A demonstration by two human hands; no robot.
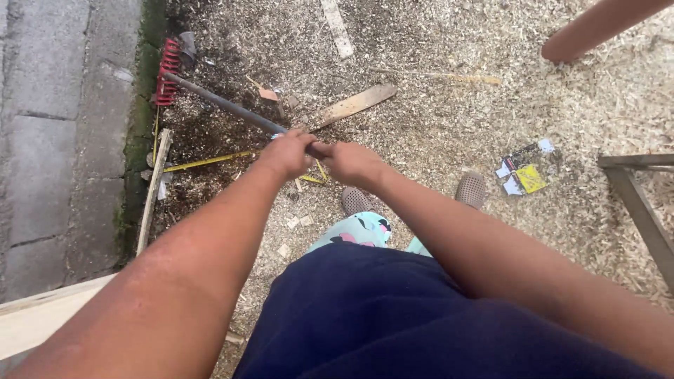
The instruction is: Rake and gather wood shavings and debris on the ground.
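**Two hands on a rake over the wood chips**

The left hand [286, 154] and the right hand [353, 165] are side by side, nearly touching. Each grip is closed tight around the near end of a rake's long grey handle [225, 105]. The handle slants up and to the left, away from the person. At its far end is the red rake head [167, 72], with its teeth down on the dark dirt beside a mossy stone edge [137, 140].

The ground [449, 119] is covered in pale wood chips. A flat piece of wood [353, 105] lies just past the hands. A thin yellow strip [207, 162] lies under the handle on the left. Two grey shoes [472, 189] show below the hands. Some torn paper bits [525, 173], one yellow, lie to the right of the shoes. A metal frame [635, 193] stands at the right edge.
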